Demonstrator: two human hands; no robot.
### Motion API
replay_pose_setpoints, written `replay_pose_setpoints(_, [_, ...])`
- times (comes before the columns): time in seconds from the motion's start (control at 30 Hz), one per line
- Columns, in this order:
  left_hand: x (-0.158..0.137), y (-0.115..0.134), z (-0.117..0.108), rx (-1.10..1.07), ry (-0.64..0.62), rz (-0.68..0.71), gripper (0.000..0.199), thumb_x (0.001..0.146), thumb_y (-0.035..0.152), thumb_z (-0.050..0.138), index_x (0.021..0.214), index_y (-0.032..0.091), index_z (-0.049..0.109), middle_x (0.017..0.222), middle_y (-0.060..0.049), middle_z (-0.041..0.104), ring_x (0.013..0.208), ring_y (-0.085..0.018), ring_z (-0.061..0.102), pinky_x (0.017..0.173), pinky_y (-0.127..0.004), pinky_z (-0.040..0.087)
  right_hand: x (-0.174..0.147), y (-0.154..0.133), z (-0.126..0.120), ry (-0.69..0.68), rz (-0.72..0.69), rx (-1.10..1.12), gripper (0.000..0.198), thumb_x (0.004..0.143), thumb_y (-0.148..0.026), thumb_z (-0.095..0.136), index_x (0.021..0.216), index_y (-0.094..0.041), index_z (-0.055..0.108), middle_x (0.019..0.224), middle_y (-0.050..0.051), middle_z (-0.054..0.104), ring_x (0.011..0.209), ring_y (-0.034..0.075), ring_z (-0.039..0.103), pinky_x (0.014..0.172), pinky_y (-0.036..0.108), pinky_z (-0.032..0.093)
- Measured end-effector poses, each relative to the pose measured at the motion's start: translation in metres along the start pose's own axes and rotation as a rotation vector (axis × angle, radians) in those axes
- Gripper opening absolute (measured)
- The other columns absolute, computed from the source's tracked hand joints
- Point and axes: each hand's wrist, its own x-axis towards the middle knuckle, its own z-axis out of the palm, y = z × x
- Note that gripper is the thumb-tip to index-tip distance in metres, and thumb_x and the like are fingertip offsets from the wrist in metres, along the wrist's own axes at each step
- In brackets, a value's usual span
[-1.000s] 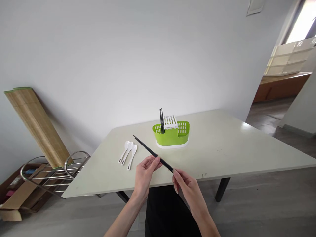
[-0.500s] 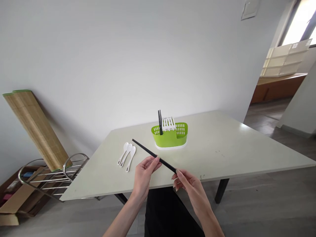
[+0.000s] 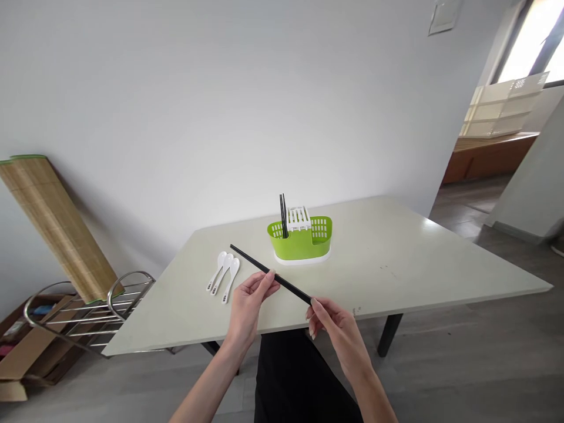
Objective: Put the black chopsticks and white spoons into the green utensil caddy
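Black chopsticks (image 3: 291,287), lying close together, slant above the near part of the table between my hands. My left hand (image 3: 250,299) pinches them near the middle. At their lower right end, my right hand (image 3: 333,326) grips them between thumb and fingers. Beyond my hands stands a green cutlery basket (image 3: 297,249) on a white base, with a white slotted piece (image 3: 298,218) on top. More black chopsticks (image 3: 282,216) stand upright in its left compartment. Left of my left hand, three white spoons (image 3: 226,273) lie side by side on the table.
The pale table (image 3: 396,264) reaches a wall at the back. To the left, a rolled bamboo mat (image 3: 57,229) leans against the wall on a metal rack (image 3: 88,323), beside an open cardboard box (image 3: 33,358). Table legs (image 3: 390,335) show below the front edge.
My left hand has shifted slightly left along the chopsticks. Both hands keep their hold. The whole view has shifted a little, so the scene sits slightly further left.
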Motion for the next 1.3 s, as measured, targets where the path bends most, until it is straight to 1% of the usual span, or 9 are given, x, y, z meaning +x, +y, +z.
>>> replay_pose_setpoints(0.17, [0.004,0.004,-0.002,-0.011,0.011,-0.004,0.028,0.073,0.042,0.092,0.076,0.017,0.079,0.082,-0.002,0.071,0.084,-0.015,0.07,0.095,-0.031,0.062,-0.002,-0.005,0.003,-0.019,0.03,0.025,0.048,0.086,-0.069,0.073,0.098,-0.023,0.078,0.09,0.006,0.071,0.067,0.018,0.063,0.063,0.035,0.055])
replay_pose_setpoints(0.3, [0.014,0.006,-0.004,-0.107,0.062,-0.034,0.027,0.072,0.037,0.094,0.083,0.016,0.082,0.089,-0.003,0.076,0.083,-0.014,0.072,0.095,-0.029,0.063,-0.001,-0.006,0.002,-0.004,0.035,0.082,0.049,0.09,-0.07,0.068,0.1,-0.022,0.077,0.097,0.008,0.072,0.072,0.02,0.066,0.06,0.033,0.054])
replay_pose_setpoints(0.43, [0.031,0.007,-0.011,-0.254,0.208,-0.121,0.015,0.08,0.023,0.089,0.089,0.015,0.081,0.092,-0.003,0.08,0.081,-0.011,0.075,0.094,-0.023,0.063,0.001,-0.001,-0.005,0.03,0.035,0.113,0.052,0.093,-0.069,0.065,0.116,-0.023,0.076,0.098,0.008,0.071,0.075,0.02,0.067,0.061,0.033,0.055])
replay_pose_setpoints(0.57, [0.044,0.01,-0.019,-0.354,0.298,-0.191,0.005,0.089,0.016,0.081,0.094,0.016,0.079,0.095,-0.004,0.081,0.088,-0.011,0.077,0.091,-0.018,0.063,0.003,0.0,-0.008,0.044,0.044,0.113,0.049,0.092,-0.066,0.068,0.111,-0.021,0.076,0.095,0.007,0.07,0.075,0.019,0.065,0.061,0.032,0.055])
replay_pose_setpoints(0.87, [0.049,0.009,-0.029,-0.359,0.314,-0.167,0.01,0.087,0.017,0.084,0.096,0.017,0.078,0.098,-0.004,0.081,0.095,-0.014,0.078,0.091,-0.018,0.064,-0.001,0.0,-0.005,0.049,0.04,0.067,0.044,0.092,-0.065,0.068,0.103,-0.024,0.075,0.092,0.005,0.068,0.076,0.02,0.063,0.064,0.033,0.053])
replay_pose_setpoints(1.0, [0.053,0.009,-0.034,-0.351,0.314,-0.138,0.011,0.086,0.018,0.085,0.095,0.016,0.078,0.099,-0.004,0.081,0.092,-0.013,0.078,0.093,-0.02,0.064,0.007,-0.002,-0.009,0.038,0.029,0.023,0.046,0.092,-0.068,0.067,0.1,-0.023,0.074,0.092,0.005,0.069,0.073,0.018,0.063,0.062,0.032,0.052])
replay_pose_setpoints(1.13, [0.066,0.022,-0.044,-0.309,0.311,-0.079,0.009,0.085,0.017,0.084,0.092,0.014,0.079,0.096,-0.004,0.08,0.085,-0.011,0.076,0.095,-0.021,0.063,0.043,-0.015,-0.042,-0.066,-0.051,-0.292,0.056,0.087,-0.074,0.067,0.099,-0.019,0.073,0.094,0.008,0.074,0.07,0.018,0.066,0.059,0.032,0.053])
replay_pose_setpoints(1.2, [0.074,0.033,-0.048,-0.261,0.314,-0.024,0.01,0.084,0.018,0.085,0.09,0.013,0.079,0.095,-0.005,0.079,0.083,-0.01,0.075,0.097,-0.022,0.062,0.066,-0.022,-0.072,-0.002,-0.12,-0.461,0.059,0.086,-0.076,0.066,0.099,-0.018,0.072,0.091,0.009,0.075,0.07,0.019,0.067,0.06,0.032,0.053])
replay_pose_setpoints(1.3, [0.085,0.047,-0.051,-0.155,0.289,0.083,0.019,0.08,0.024,0.089,0.092,0.012,0.08,0.096,-0.006,0.078,0.085,-0.011,0.074,0.102,-0.025,0.059,0.095,-0.026,-0.119,0.074,-0.133,-0.511,0.062,0.084,-0.076,0.067,0.101,-0.017,0.069,0.088,0.009,0.075,0.068,0.019,0.067,0.059,0.032,0.053])
